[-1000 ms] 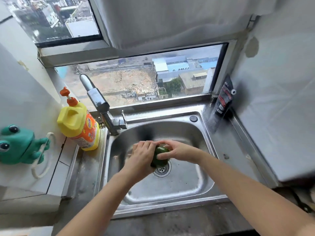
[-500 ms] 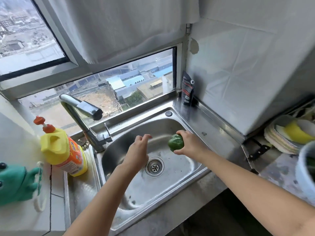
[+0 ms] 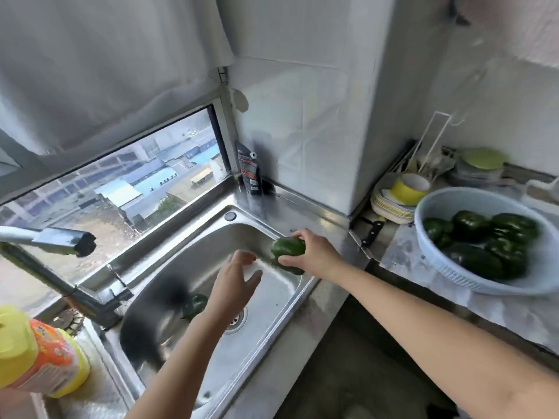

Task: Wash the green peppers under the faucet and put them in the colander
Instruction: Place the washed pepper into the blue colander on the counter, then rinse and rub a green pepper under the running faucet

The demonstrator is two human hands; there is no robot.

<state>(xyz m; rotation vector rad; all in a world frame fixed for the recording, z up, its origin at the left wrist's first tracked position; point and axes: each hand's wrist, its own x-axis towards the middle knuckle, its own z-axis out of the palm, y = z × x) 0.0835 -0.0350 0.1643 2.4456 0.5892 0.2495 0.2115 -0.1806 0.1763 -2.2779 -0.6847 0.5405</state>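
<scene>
My right hand [image 3: 314, 255] grips a green pepper [image 3: 286, 249] above the right rim of the steel sink [image 3: 266, 337]. Over the sink basin, my left hand [image 3: 234, 281] is open and holds nothing. What looks like another green pepper [image 3: 195, 305] lies in the sink, partly hidden by my left forearm. The faucet [image 3: 60, 243] reaches in from the left, and no water is visible from it. On the counter to the right stands a pale blue colander [image 3: 447, 279] holding several dark green peppers [image 3: 484, 246].
A yellow and orange detergent bottle [image 3: 39, 358] stands at the sink's left. A dark pouch [image 3: 249, 170] leans in the window corner. Stacked plates with a yellow cup [image 3: 405, 195] and a knife [image 3: 373, 232] lie between the sink and the colander.
My left hand has let go of the pepper. The right hand has carried it from over the drain to the sink's right rim. The view has swung right, bringing the colander into sight.
</scene>
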